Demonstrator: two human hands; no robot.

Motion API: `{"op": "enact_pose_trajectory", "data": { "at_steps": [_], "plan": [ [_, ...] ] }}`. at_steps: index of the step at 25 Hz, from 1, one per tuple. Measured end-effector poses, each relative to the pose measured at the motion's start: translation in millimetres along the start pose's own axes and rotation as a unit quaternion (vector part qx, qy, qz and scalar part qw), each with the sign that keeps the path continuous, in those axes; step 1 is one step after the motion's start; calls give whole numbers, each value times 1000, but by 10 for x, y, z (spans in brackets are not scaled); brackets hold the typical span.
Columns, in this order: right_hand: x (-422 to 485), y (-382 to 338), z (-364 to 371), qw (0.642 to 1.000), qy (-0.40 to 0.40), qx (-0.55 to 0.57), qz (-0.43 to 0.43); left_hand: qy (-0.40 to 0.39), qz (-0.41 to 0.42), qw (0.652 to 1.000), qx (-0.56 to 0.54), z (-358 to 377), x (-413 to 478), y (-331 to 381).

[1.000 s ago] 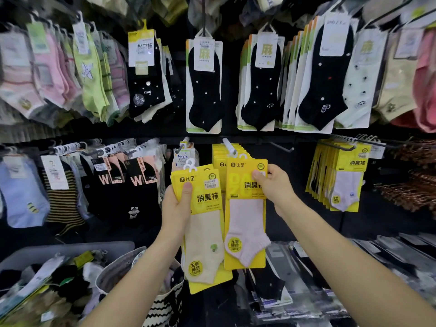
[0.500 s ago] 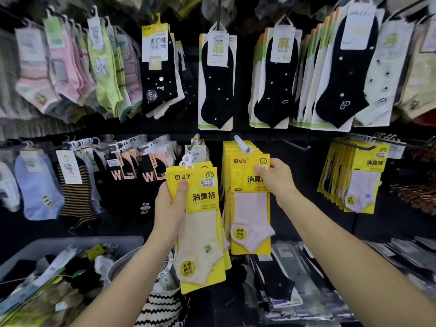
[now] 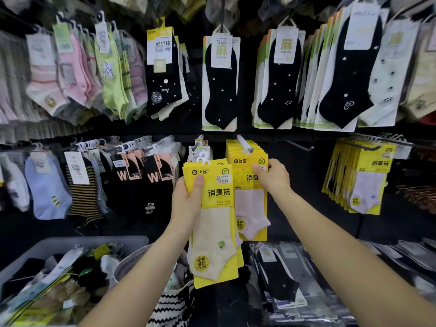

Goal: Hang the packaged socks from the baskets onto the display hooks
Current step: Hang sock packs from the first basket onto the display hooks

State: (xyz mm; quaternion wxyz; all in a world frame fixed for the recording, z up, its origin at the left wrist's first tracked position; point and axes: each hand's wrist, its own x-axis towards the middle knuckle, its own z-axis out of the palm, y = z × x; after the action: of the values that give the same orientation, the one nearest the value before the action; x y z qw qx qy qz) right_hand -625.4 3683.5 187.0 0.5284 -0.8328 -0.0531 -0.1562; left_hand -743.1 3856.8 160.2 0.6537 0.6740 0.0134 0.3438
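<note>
The left hand [image 3: 188,201] grips a small stack of yellow sock packs [image 3: 213,223], thumb pressed on the front card and fingers curled behind. The front pack shows a cream ankle sock, and white plastic hangers stick up at the top of the stack. The right hand [image 3: 273,178] pinches the upper right edge of a pink-sock pack [image 3: 251,201], which is at the front of a row of matching yellow packs on a white-tipped display hook [image 3: 244,143]. The held stack is just left of that row and overlaps its lower edge. At lower left is a grey basket [image 3: 70,243] filled with mixed packaged socks, and beside it, under the left forearm, a black-and-white striped bag [image 3: 169,308]. More yellow packs [image 3: 368,178] hang well off to the right. Black dotted ankle socks [image 3: 220,83] hang on the row above. Flat clear-wrapped socks [image 3: 278,279] lie on the shelf below the right forearm.
</note>
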Motion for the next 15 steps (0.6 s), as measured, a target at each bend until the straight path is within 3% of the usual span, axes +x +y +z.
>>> {"op": "enact_pose_trajectory", "data": {
  "at_steps": [2, 4, 7, 9, 13, 15],
  "plan": [
    [-95, 37, -26, 998, 60, -24, -11, -10, -2, 1000, -6, 23, -5, -9],
    [-253, 64, -35, 992, 93, 10, -88, -14, 1, 1000, -1, 53, -18, -27],
    [-543, -55, 33, 987, -42, 84, -129, -22, 11, 1000, -10, 172, -76, -15],
    [-615, -105, 67, 987, -75, 69, -126, -29, 7, 999, -16, 262, -121, 6],
    [-579, -79, -90, 981, -38, 190, -34, -68, -10, 997, -21, 301, -135, 23],
    [-580, -34, -169, 981, -41, 187, -14, -83, -17, 996, -29, 292, -144, 1]
  ]
}}
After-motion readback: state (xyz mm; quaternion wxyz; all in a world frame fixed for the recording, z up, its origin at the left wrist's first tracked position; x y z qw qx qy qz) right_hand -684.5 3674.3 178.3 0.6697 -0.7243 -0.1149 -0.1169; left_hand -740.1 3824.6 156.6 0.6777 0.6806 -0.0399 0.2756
